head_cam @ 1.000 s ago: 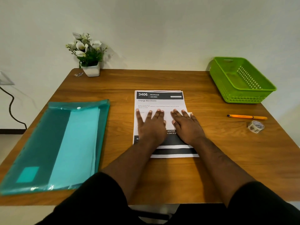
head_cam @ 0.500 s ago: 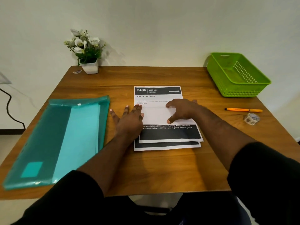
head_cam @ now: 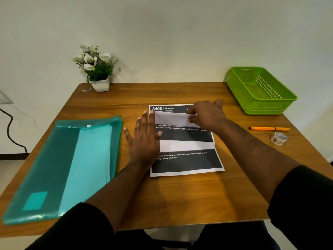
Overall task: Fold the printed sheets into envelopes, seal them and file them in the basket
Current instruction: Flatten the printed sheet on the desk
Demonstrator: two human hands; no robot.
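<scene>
A stack of printed sheets (head_cam: 187, 161) with black bands lies in the middle of the wooden table (head_cam: 180, 199). The top sheet (head_cam: 171, 119) is folded over so its white back shows, and it sits toward the far end of the stack. My right hand (head_cam: 207, 114) pinches that folded flap at its right end between thumb and fingers. My left hand (head_cam: 144, 139) lies flat with straight fingers across the left edge of the sheets, partly on the table. The green plastic basket (head_cam: 261, 107) stands at the far right corner with nothing visible inside.
A teal plastic document folder (head_cam: 72, 159) lies along the left side of the table. An orange pen (head_cam: 268, 128) and a roll of tape (head_cam: 279, 138) lie on the right. A small potted plant (head_cam: 98, 69) stands at the far left, against the wall.
Both hands left the middle of the sheet. The left slid to the stack's left edge; the right carried the top sheet's folded flap farther away, uncovering the sheet beneath.
</scene>
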